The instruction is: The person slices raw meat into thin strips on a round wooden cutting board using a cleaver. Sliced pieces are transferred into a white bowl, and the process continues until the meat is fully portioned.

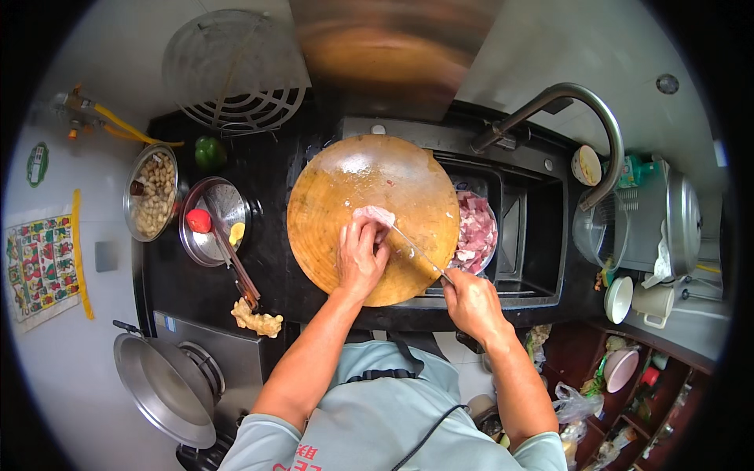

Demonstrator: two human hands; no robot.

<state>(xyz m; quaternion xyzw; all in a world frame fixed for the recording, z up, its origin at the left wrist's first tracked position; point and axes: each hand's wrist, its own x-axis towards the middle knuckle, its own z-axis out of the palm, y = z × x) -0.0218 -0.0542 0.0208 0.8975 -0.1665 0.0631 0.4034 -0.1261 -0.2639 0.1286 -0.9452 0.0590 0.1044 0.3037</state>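
A round wooden chopping board [377, 171] spans the counter and the left part of the sink. My left hand [362, 253] presses with bent fingers on a piece of raw meat [375, 214] near the middle of the board. From the right, my right hand [474, 300] grips a knife [419, 251], whose blade slants up and left to the edge of that meat. Small scraps lie on the wood. Right of the board, a bowl of cut raw meat [476, 232] stands in the sink, partly covered by the board.
Left stand a steel bowl [203, 256] with a red item, ginger and tongs-like utensils, a bowl of peanuts [154, 197], a green pepper [210, 153] and ginger root [257, 318]. A faucet [565, 91] arches over the sink [536, 235]. A wok [165, 388] sits lower left.
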